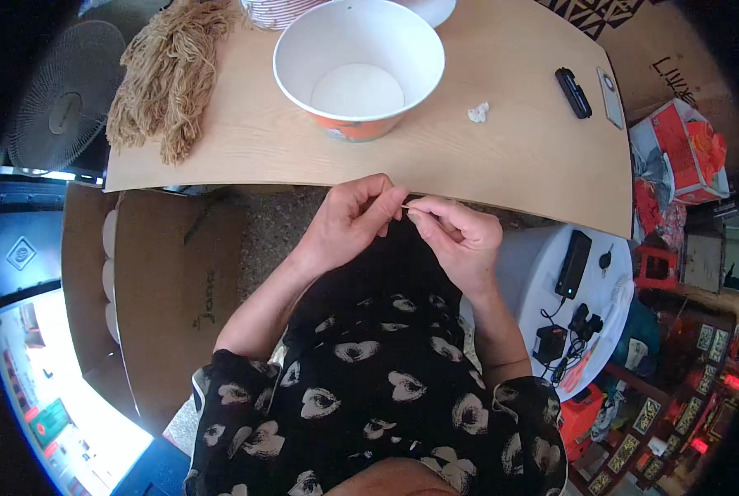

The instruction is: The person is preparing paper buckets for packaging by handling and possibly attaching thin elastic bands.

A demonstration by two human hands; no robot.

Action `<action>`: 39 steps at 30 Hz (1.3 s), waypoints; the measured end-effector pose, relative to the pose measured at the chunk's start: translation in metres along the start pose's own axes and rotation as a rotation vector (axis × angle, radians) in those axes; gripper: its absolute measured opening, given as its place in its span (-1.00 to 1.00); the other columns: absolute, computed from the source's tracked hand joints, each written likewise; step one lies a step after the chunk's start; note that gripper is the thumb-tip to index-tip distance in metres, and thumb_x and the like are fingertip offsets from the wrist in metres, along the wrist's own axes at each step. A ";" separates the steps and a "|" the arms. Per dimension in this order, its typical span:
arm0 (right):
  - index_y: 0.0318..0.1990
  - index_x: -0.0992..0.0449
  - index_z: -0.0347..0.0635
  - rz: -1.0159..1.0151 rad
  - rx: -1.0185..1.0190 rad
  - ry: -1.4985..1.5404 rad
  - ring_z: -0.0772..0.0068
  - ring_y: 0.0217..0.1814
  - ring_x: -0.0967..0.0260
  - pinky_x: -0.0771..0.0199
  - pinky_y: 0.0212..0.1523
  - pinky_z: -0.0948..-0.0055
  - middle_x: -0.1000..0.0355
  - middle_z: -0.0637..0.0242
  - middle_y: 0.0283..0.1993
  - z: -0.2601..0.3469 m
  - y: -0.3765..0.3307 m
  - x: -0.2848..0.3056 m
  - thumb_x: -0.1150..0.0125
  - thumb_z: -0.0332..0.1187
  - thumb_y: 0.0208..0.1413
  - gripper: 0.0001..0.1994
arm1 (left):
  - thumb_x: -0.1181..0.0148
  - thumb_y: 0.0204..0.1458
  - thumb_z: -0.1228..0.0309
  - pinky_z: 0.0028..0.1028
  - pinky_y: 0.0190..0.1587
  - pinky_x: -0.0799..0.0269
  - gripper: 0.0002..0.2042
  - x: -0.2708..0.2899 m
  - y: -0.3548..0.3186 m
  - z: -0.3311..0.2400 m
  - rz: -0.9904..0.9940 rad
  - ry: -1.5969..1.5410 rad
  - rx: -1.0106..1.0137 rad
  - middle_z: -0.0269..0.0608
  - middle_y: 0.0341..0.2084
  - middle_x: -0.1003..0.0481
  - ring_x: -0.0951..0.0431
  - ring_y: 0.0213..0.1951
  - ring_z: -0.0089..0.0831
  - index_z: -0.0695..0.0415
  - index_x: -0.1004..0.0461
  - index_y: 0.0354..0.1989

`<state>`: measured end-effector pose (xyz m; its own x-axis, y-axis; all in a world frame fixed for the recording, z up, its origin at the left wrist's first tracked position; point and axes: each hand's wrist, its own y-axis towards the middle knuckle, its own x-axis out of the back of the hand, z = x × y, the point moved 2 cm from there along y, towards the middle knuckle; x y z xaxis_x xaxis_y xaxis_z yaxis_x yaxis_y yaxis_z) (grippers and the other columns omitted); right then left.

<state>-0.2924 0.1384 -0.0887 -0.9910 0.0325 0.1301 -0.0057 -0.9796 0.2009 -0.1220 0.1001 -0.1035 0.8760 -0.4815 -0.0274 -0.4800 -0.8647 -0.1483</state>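
My left hand [354, 217] and my right hand [460, 236] meet just off the table's near edge, above my lap. The fingers of both are pinched closed, tip to tip. A short, thin, pale strand [406, 207] shows between the fingertips; most of it is hidden, and its kind is too small to make out. Beyond my hands stands a big white paper tub [361, 83] with orange on its outside, and its inside looks bare. At the far left of the table lies a bundle of tan yarn-like strands [171, 78].
The wooden table [501, 169] spans the far side. On it are a crumpled white tissue [478, 112], a black case [573, 93] and a phone-like slab [610, 97]. A cardboard box [171, 289] stands left; a white stool [588, 331] with chargers and cables stands right.
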 end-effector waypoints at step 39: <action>-0.26 -0.56 -0.33 -0.335 0.255 0.078 0.87 -0.63 -0.07 -0.03 -0.63 0.70 -0.18 0.61 -0.66 -0.008 0.053 -0.030 -0.28 -0.58 0.11 -0.94 | -0.37 -0.04 0.43 -0.34 -0.20 -0.38 -0.88 0.031 0.016 -0.091 -0.369 1.274 -0.748 -0.28 -0.49 -0.58 -0.58 -0.42 -0.31 0.10 -0.58 -0.33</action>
<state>-0.2642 0.0839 -0.0893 -0.9472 0.3160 -0.0546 -0.3054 -0.8367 0.4545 -0.1068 0.0583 -0.0166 0.5129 0.3106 0.8003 -0.5064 -0.6434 0.5741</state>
